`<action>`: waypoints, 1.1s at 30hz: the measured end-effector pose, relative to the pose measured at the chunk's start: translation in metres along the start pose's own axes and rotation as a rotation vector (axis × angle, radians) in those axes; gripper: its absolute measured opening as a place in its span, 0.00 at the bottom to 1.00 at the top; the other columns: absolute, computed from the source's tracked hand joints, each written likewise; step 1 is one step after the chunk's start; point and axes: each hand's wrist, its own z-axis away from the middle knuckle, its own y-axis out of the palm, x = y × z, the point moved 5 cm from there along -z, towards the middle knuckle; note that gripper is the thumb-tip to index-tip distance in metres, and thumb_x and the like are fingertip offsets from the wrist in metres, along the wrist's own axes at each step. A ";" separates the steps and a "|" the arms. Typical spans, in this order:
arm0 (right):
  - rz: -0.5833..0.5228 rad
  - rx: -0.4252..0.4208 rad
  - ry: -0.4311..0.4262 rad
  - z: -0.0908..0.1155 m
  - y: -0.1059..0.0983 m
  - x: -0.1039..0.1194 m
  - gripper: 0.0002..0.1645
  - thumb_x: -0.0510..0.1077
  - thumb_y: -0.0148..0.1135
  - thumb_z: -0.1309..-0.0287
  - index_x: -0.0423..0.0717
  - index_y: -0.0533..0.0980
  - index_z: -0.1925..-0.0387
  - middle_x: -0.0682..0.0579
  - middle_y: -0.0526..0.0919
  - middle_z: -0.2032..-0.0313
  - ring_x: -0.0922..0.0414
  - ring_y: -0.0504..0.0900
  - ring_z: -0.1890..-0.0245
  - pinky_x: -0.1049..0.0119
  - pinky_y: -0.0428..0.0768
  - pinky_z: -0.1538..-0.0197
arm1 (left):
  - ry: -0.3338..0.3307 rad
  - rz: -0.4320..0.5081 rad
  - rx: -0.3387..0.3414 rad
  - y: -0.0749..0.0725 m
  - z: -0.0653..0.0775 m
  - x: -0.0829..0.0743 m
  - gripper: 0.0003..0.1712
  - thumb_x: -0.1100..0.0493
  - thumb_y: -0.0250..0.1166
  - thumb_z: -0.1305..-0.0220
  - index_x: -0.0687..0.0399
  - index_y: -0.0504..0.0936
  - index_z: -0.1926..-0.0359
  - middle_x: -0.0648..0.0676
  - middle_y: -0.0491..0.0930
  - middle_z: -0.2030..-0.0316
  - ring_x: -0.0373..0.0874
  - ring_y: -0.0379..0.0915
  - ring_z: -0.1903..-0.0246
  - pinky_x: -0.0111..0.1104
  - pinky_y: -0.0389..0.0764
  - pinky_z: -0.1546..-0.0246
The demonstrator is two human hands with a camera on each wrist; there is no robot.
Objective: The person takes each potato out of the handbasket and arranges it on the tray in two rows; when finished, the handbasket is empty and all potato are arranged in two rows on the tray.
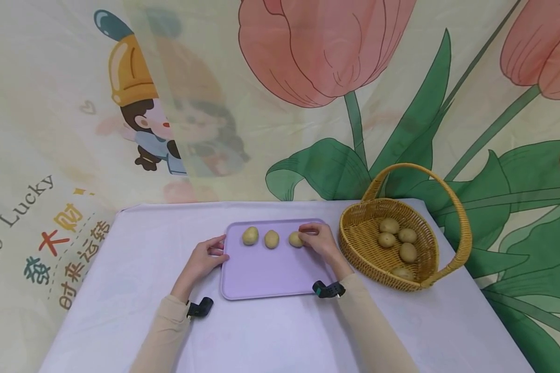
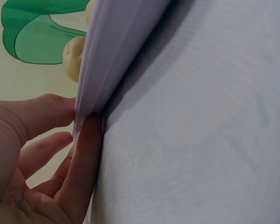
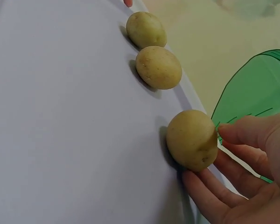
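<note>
A cream fabric backdrop printed with pink tulips (image 1: 214, 191) hangs behind a bench (image 1: 261, 331) covered in white cloth. On the bench's right side stands a golden-brown woven basket (image 1: 361, 223) with a tall arched handle, shown only by the head view. Just left of it lies a rectangular lilac tray (image 1: 261, 274) with rounded corners, open surface running toward its near rim. The left hand (image 1: 203, 259) has its grip on the tray's left rim; the left wrist view reveals a finger low against the outer wall. The right hand (image 1: 322, 243) holds a narrow grip round a smooth, pale yellow, roundish potato (image 3: 191, 140) near the tray's far right corner. Two yellow oval potatoes (image 1: 271, 239) sit left of it along the far edge; five brownish potatoes (image 1: 408, 253) lie in the basket. The right wrist view alone shows a dark pit (image 3: 205, 159) in the held potato's skin.
</note>
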 end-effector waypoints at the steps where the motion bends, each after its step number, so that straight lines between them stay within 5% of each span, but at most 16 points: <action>1: 0.012 -0.003 -0.003 0.000 -0.001 0.001 0.14 0.33 0.65 0.42 0.29 0.80 0.54 0.36 0.83 0.55 0.54 0.83 0.59 0.67 0.83 0.60 | -0.005 0.003 -0.002 0.000 0.000 0.000 0.35 0.72 0.68 0.45 0.70 0.70 0.34 0.66 0.78 0.54 0.54 0.80 0.58 0.25 0.80 0.64; 10: 0.124 -0.029 -0.090 0.005 -0.016 0.015 0.14 0.33 0.65 0.43 0.31 0.81 0.54 0.38 0.85 0.56 0.46 0.84 0.55 0.66 0.82 0.57 | -0.007 -0.010 0.003 0.001 0.002 -0.004 0.35 0.71 0.68 0.44 0.71 0.69 0.34 0.67 0.77 0.54 0.55 0.80 0.57 0.23 0.78 0.64; 22: 0.020 0.003 -0.142 0.019 -0.068 0.056 0.22 0.40 0.63 0.37 0.33 0.77 0.44 0.37 0.82 0.48 0.52 0.82 0.52 0.68 0.81 0.51 | -0.016 -0.026 0.001 -0.003 0.002 -0.001 0.35 0.71 0.68 0.44 0.70 0.69 0.34 0.66 0.77 0.53 0.55 0.80 0.56 0.22 0.78 0.64; 29: -0.012 -0.156 -0.108 0.026 -0.129 0.042 0.24 0.40 0.62 0.35 0.30 0.75 0.42 0.33 0.79 0.46 0.67 0.79 0.59 0.75 0.79 0.56 | -0.024 -0.038 0.007 -0.002 0.002 0.000 0.35 0.70 0.69 0.43 0.70 0.69 0.34 0.67 0.77 0.53 0.56 0.79 0.55 0.23 0.79 0.64; 33: 0.109 -0.276 -0.016 0.032 -0.157 0.027 0.24 0.42 0.60 0.34 0.32 0.75 0.42 0.36 0.78 0.46 0.59 0.78 0.55 0.74 0.78 0.55 | -0.020 -0.026 0.008 -0.001 0.002 -0.002 0.35 0.70 0.68 0.43 0.70 0.69 0.34 0.67 0.77 0.53 0.56 0.79 0.55 0.23 0.78 0.64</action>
